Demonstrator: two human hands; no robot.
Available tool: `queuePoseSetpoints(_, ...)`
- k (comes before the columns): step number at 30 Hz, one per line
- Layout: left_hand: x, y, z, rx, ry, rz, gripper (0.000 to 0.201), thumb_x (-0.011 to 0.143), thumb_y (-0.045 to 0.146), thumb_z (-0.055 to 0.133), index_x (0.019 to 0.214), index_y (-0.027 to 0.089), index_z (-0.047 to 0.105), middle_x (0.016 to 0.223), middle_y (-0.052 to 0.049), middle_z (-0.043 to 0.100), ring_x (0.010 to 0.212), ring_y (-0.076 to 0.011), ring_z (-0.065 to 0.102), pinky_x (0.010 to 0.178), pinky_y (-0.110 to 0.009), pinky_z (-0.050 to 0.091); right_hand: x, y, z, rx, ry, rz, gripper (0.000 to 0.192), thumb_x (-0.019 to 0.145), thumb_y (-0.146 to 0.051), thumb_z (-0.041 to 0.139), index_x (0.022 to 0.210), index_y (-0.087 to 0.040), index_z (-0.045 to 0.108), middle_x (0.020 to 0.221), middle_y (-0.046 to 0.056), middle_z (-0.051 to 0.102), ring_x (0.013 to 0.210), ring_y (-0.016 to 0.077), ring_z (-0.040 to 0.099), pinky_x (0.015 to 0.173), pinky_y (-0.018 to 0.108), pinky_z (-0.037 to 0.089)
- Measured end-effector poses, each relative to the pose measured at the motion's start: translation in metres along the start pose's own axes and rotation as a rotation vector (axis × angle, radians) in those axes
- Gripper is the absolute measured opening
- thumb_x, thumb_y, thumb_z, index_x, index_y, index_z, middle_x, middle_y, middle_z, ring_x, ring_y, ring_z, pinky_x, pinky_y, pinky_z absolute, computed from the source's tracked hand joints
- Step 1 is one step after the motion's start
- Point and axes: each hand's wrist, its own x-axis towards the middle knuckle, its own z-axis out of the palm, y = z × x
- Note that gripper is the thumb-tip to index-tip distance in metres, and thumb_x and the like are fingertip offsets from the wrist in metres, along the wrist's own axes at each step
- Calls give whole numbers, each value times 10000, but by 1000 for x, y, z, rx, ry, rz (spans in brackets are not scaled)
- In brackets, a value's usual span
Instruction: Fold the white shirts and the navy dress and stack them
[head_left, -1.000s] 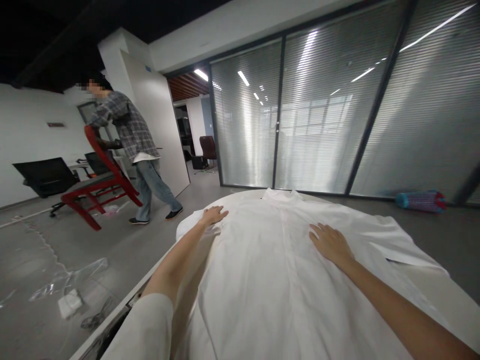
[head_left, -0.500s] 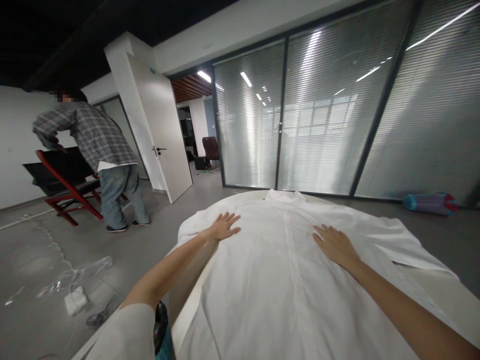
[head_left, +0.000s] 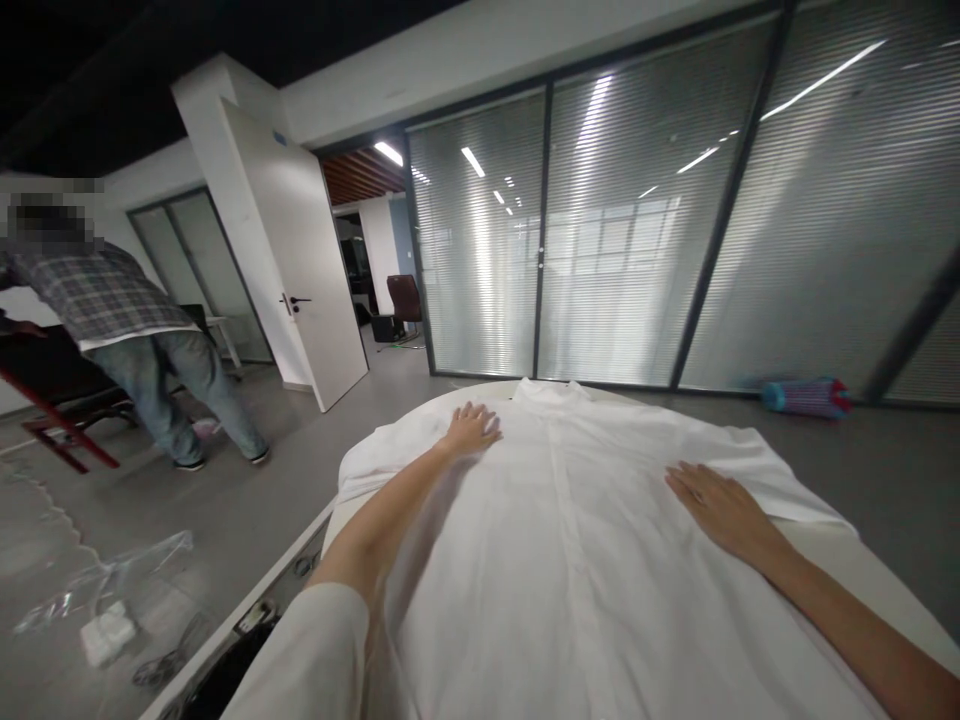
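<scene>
A white shirt (head_left: 525, 540) lies spread out over a rounded white table (head_left: 892, 590), its collar at the far edge and its button placket running down the middle. My left hand (head_left: 471, 428) rests on the upper left of the shirt, palm down with the fingers stretched out. On the shirt's right side, below the sleeve, my right hand (head_left: 716, 508) lies flat with its fingers extended. Neither hand grips the cloth. The shirt's near end runs out of view at the bottom.
At the left, a person in a plaid shirt (head_left: 112, 290) leans over a red-framed chair (head_left: 60, 430). Plastic wrap (head_left: 150, 550), a white box-like item (head_left: 109, 632) and cables lie on the floor. A white door (head_left: 300, 250) stands open. A blue and purple bundle (head_left: 806, 397) lies by the glass partition (head_left: 615, 250).
My left hand has slid up and slightly right on the shirt, my right hand outward to the right and down. The view has turned a little right. The person and chair have shifted left.
</scene>
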Motion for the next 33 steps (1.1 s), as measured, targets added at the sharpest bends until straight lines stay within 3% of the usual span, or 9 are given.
queuePoseSetpoints(2,2,-3,9,-1,-45,-36,659,935,673,413,1491,321,441,1631,-80,303,1488,-434,220,1147,-656,214,-6,0,4,-11,15,-16,619,975,-478,249,1353,-166,627,1463,116,549,1390,345,454,1110,560,389)
queuePoseSetpoints(5,7,-11,11,-4,-90,-70,695,901,728,417,1480,345,449,1628,-76,311,1459,-436,291,1118,-636,284,-10,0,9,-28,69,-42,583,964,-447,300,1353,-155,622,1467,126,542,1378,351,468,1103,559,396)
queuePoseSetpoints(11,17,-13,-3,18,-3,-145,440,946,503,472,1240,226,646,1359,-148,593,1222,-338,571,1002,-498,447,-14,-7,5,-81,107,-60,533,966,-370,324,1350,-143,617,1447,141,559,1350,354,497,1083,551,414)
queuePoseSetpoints(16,33,14,0,13,95,-14,464,963,387,477,1395,231,538,1525,-117,447,1407,-312,394,1146,-464,319,-22,-27,-18,-111,70,-32,449,967,-368,454,1366,-232,610,1440,96,576,1338,315,509,1125,507,375)
queuePoseSetpoints(19,46,32,9,-8,66,117,513,959,421,514,1456,295,490,1595,-44,378,1485,-300,282,1209,-449,222,-25,-33,-25,-110,108,-28,404,970,-405,566,1333,-232,603,1404,105,582,1234,287,571,1047,498,454)
queuePoseSetpoints(21,52,37,18,-18,36,141,562,953,491,521,1486,325,455,1619,-32,340,1507,-348,221,1213,-516,185,-26,-32,-24,-121,124,-20,380,975,-398,597,1299,-200,594,1347,106,584,1148,251,604,972,475,513)
queuePoseSetpoints(26,64,27,38,-52,-40,84,666,952,628,425,1537,313,377,1639,-80,278,1491,-425,231,1167,-622,203,-27,-26,-18,-141,130,-11,340,979,-373,603,1267,-193,600,1292,96,598,1076,225,625,908,435,550)
queuePoseSetpoints(29,72,16,38,-64,-42,78,645,967,570,429,1531,260,385,1607,-118,344,1484,-363,292,1170,-566,259,-27,-24,-16,-136,125,-17,362,980,-390,595,1289,-202,596,1332,102,588,1133,243,609,963,469,521)
queuePoseSetpoints(33,69,2,23,-40,19,107,478,934,374,542,1394,245,555,1486,-72,528,1483,-253,316,1189,-442,305,-25,-23,-12,-118,113,-34,381,1000,-353,473,1326,-222,621,1410,120,587,1313,308,523,1114,521,387)
